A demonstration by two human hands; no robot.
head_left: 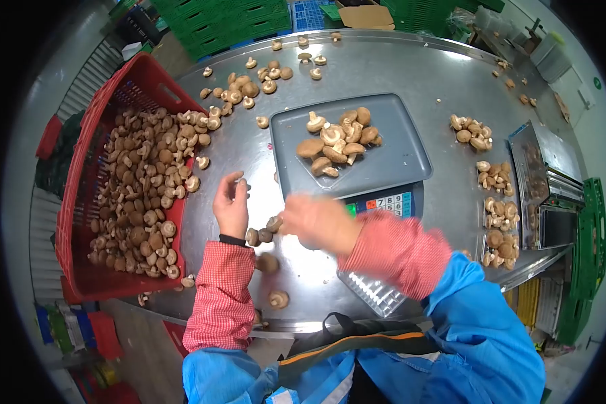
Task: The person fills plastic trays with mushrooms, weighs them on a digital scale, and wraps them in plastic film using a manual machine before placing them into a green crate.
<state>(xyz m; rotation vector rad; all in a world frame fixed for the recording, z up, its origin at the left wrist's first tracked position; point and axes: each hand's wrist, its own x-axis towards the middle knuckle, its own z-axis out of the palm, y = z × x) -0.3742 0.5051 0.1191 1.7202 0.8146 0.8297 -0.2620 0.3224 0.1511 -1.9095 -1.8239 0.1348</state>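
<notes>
My left hand (231, 207) is held over the steel table with its fingers curved and apart, nothing visible in them. Smeared by motion, my right hand (320, 223) passes in front of the scale, its fingertips close to a few loose brown mushrooms (265, 236). What those fingers hold, if anything, I cannot tell. A grey weighing tray (400, 161) carries a heap of shiitake mushrooms (331, 135). Below it shows part of the scale's keypad (388, 205). More single mushrooms, such as one stem-up mushroom (278, 299), lie nearer my body.
A red crate (66, 229) full of mushrooms (138, 202) stands at the left. Several mushroom piles (501, 214) line the right side beside a metal machine (549, 175). A clear plastic tray (376, 295) lies near the front edge. Scattered mushrooms (249, 89) lie at the back.
</notes>
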